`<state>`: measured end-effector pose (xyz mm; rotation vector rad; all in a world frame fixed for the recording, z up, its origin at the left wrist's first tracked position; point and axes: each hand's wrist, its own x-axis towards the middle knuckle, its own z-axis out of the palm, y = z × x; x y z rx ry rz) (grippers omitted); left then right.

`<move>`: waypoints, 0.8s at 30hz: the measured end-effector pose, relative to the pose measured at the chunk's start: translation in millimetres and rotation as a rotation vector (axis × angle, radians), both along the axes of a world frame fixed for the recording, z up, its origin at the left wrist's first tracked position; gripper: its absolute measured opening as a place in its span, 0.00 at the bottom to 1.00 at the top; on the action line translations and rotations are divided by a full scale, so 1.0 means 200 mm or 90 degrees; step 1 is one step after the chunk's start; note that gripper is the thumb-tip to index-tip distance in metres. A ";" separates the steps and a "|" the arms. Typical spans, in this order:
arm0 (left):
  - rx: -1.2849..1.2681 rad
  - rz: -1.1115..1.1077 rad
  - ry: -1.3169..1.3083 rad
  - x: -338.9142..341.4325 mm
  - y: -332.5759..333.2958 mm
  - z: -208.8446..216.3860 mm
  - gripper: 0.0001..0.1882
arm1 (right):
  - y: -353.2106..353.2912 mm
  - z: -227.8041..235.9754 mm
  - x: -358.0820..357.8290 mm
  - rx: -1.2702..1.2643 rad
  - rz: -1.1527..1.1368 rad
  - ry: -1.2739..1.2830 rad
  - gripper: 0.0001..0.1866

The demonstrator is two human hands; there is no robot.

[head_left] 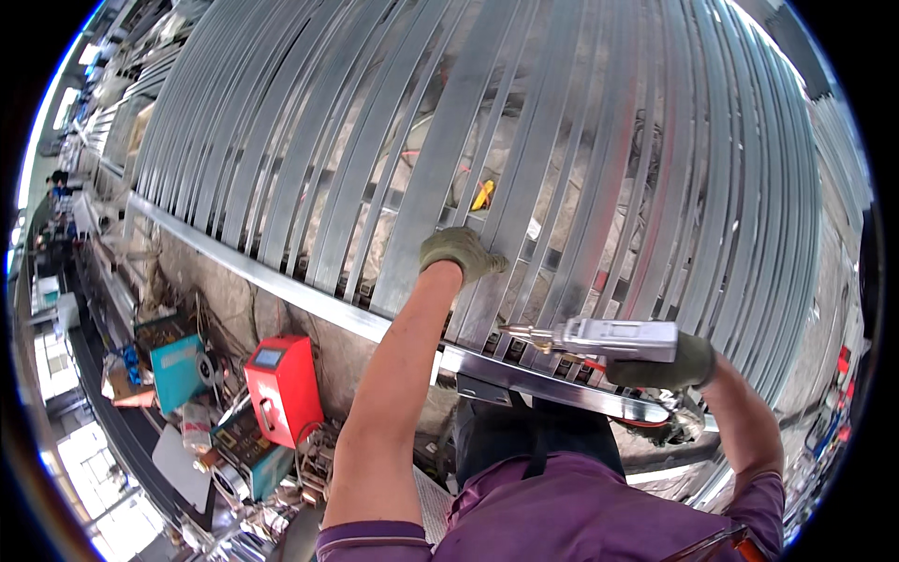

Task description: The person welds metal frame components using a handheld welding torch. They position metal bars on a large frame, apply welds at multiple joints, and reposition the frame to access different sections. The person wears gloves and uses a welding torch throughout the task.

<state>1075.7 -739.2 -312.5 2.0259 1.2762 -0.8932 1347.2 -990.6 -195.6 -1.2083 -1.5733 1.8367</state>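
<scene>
In the right grip (682,369), an olive-green gloved hand closed around its underside, is a silver-grey, box-bodied metal handheld gun (623,337). Its long axis runs nearly level across the view, and its slim nozzle points toward the person's left, its tip nearer the person than the left grip. The body is flat-sided and pale, narrowing in steps to the tip, with brass-coloured touches near the front; whether the tip touches anything cannot be told.

Ahead and to the left of the right grip, the left grip (457,255), likewise olive-gloved, rests over the long, flat, grey metal bars (524,173), thumb out to the right; how far its hidden fingers close cannot be told. Just beyond it shows a small yellow object (483,195).
</scene>
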 end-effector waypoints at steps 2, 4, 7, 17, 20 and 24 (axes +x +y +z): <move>0.008 -0.001 -0.002 -0.03 0.00 -0.06 0.48 | 0.09 -0.02 -0.10 -0.250 -0.022 -0.027 0.24; 0.011 -0.022 0.001 -0.04 0.01 -0.11 0.49 | 0.14 -0.11 -0.18 -0.295 -0.025 -0.051 0.28; -0.010 -0.016 -0.006 -0.01 0.01 -0.04 0.47 | 0.13 -0.31 -0.26 -0.154 -0.033 -0.015 0.29; -0.049 0.027 0.010 0.02 0.02 0.08 0.48 | 0.23 -0.43 -0.40 -0.199 0.011 0.045 0.28; -0.043 0.032 -0.011 0.02 0.01 0.07 0.49 | 0.24 -0.44 -0.40 -0.214 0.024 0.030 0.28; -0.031 0.032 -0.017 0.01 0.01 0.05 0.50 | 0.26 -0.44 -0.40 -0.228 0.025 0.030 0.30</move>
